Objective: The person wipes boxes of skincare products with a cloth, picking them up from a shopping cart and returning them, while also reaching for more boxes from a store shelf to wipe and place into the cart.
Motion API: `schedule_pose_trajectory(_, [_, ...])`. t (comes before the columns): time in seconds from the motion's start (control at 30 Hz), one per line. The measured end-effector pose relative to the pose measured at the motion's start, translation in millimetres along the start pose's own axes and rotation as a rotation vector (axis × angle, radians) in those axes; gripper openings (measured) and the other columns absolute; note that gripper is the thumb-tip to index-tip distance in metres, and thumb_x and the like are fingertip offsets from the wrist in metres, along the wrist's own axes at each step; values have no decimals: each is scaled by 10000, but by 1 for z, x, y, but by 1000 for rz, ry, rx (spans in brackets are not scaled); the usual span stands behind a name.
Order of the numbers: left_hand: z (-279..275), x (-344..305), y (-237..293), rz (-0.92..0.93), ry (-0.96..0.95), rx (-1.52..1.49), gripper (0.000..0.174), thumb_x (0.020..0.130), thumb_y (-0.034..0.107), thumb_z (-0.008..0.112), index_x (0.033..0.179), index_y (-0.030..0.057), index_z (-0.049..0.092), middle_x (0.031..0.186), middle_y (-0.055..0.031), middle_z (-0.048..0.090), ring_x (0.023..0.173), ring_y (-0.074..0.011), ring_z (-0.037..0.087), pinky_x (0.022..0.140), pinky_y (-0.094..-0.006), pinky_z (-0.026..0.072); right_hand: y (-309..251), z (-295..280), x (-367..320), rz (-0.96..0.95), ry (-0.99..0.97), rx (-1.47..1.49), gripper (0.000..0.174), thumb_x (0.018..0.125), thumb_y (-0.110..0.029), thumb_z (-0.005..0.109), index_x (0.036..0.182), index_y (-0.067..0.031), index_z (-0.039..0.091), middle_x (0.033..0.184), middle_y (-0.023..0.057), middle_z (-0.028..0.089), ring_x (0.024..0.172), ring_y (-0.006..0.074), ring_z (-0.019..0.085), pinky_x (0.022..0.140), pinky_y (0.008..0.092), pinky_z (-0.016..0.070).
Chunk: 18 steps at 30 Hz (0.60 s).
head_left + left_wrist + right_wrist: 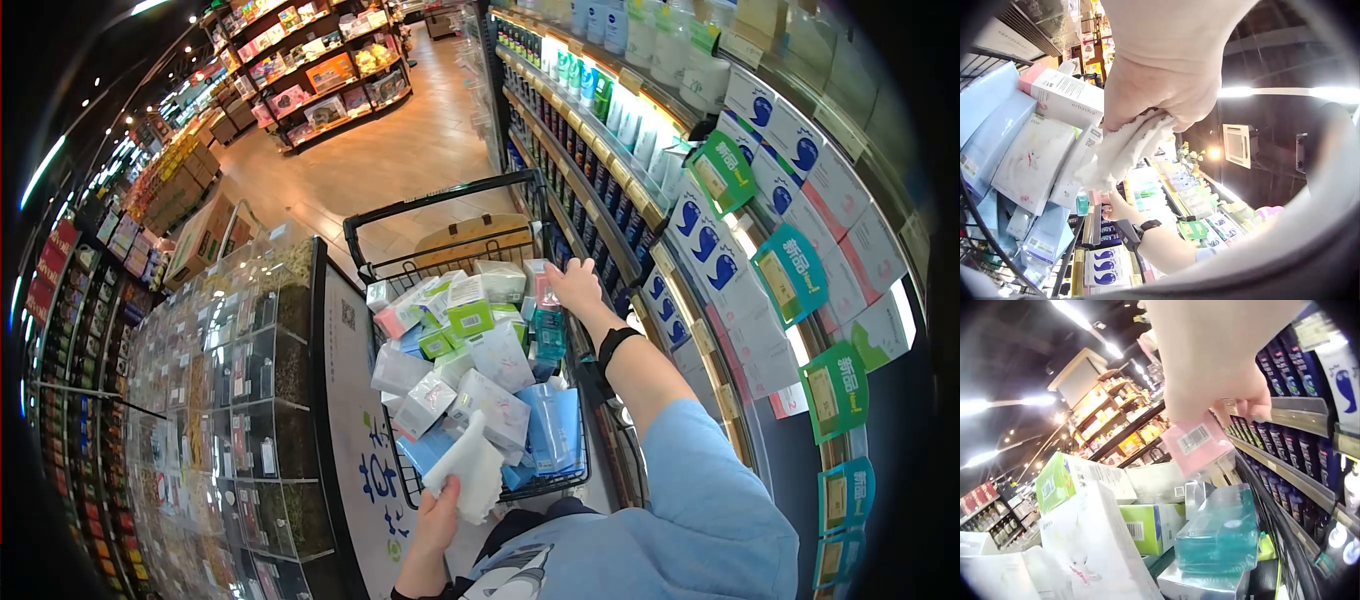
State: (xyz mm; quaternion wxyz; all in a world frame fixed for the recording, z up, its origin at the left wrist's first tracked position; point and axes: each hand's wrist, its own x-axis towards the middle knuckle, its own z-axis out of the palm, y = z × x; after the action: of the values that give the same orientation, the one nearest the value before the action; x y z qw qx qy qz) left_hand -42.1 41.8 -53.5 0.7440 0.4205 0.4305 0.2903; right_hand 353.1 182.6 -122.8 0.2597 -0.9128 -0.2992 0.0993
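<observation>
My left hand (436,520) pinches a folded white cloth (468,470) over the near end of the shopping cart (352,240). In the left wrist view the bunched cloth (1132,144) hangs below the curled fingers. At the cart's far right corner, my right hand (576,288) grips a pink-and-white box (544,284) from above. The right wrist view shows its pink end with a barcode (1195,441); some fingers are hidden behind it. Just below lies a teal plastic-wrapped pack (1219,534), beside a green-and-white box (1150,528).
White boxes (500,355) and blue packs (553,430) fill the cart in a loose heap. A shelf of stacked packs (715,240) with green and teal tags runs close on the right. Clear bulk bins (220,400) stand close on the left. Tiled floor (330,185) stretches ahead.
</observation>
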Motion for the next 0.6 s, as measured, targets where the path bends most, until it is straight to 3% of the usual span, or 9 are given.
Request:
schedule_pose_trajectory(0.07, [2,-2,4,-18,63,-53,416,956,168,468,1317,-11,366,1269,-128,495,1139,-230,519,948,-359,426,12,-3,-11,-4,62,103,537,851,-516,504,1060,-21,511,1125,204,457,990,390,552,838,452,447])
schedule_pose_trajectory(0.13, [1,3,4,-27,35,-71,415,954,162,468,1322,0,366,1276,-131,489,1151,-246,511,952,-383,431,27,-8,-30,-212,52,324,460,856,-433,546,1047,-15,524,1085,206,487,977,382,549,822,439,451])
schedule_pose_trajectory(0.27, [12,20,13,0,21,-98,444,944,169,486,1334,4,352,1284,-143,479,1154,-278,508,954,-421,439,70,-46,-98,-488,-42,374,352,849,-321,576,1028,-19,555,1067,224,516,1025,384,512,891,434,415])
schedule_pose_trajectory(0.33, [26,28,19,56,-8,-126,459,932,167,512,1329,-5,357,1277,-154,481,1149,-290,512,948,-431,446,89,-87,-144,-451,-66,389,324,850,-272,577,1050,-19,552,1077,197,523,1039,365,505,903,409,406])
schedule_pose_trajectory(0.47, [63,40,21,44,-150,-99,457,922,151,528,1317,-15,369,1272,-155,484,1140,-289,519,932,-433,460,142,-146,-214,-345,141,393,247,817,-152,612,1026,-28,564,1009,151,564,959,333,544,845,397,432])
schedule_pose_trajectory(0.53, [83,42,16,-4,-219,-92,456,924,148,526,1321,-10,368,1270,-151,486,1138,-283,521,933,-425,458,173,-164,-244,-239,349,336,238,791,-119,634,1001,-27,568,950,154,569,908,306,557,756,364,466])
schedule_pose_trajectory(0.6, [97,43,9,-32,-319,-50,451,927,139,516,1327,-4,364,1272,-150,484,1141,-281,518,935,-421,456,201,-183,-267,-116,596,346,235,792,-125,637,996,-34,565,945,139,570,893,271,558,745,336,466])
